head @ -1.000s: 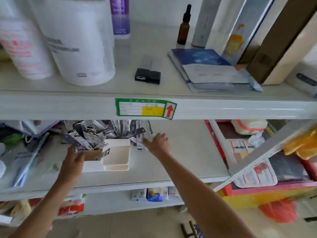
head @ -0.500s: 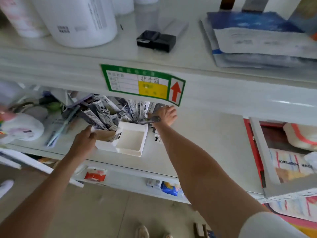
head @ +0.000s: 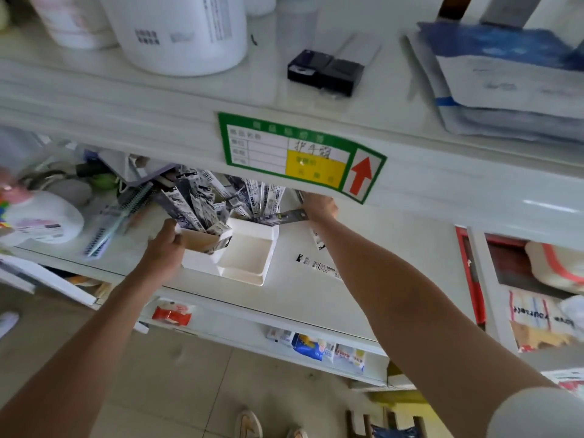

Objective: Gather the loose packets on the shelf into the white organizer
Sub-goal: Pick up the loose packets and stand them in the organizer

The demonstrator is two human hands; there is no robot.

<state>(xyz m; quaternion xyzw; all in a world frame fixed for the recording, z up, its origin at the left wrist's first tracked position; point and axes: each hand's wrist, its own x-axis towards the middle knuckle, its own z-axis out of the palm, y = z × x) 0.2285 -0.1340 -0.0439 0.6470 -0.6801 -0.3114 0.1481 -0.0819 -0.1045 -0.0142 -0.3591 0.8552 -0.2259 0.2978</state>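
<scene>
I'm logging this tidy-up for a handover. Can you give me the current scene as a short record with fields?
left hand: grip on the left side of the white organizer
right hand: holding a grey packet at the organizer's back right
organizer rear: crowded with upright packets
organizer front tray: empty
loose packets left: lying flat on the shelf, right of the organizer

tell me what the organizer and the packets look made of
Organizer: likely hard plastic; smooth matte white walls, moulded rounded rim. Packets: probably foil or plastic film, maybe coated paper; thin, flat, printed, with a slight sheen on the one in the right hand.
</scene>
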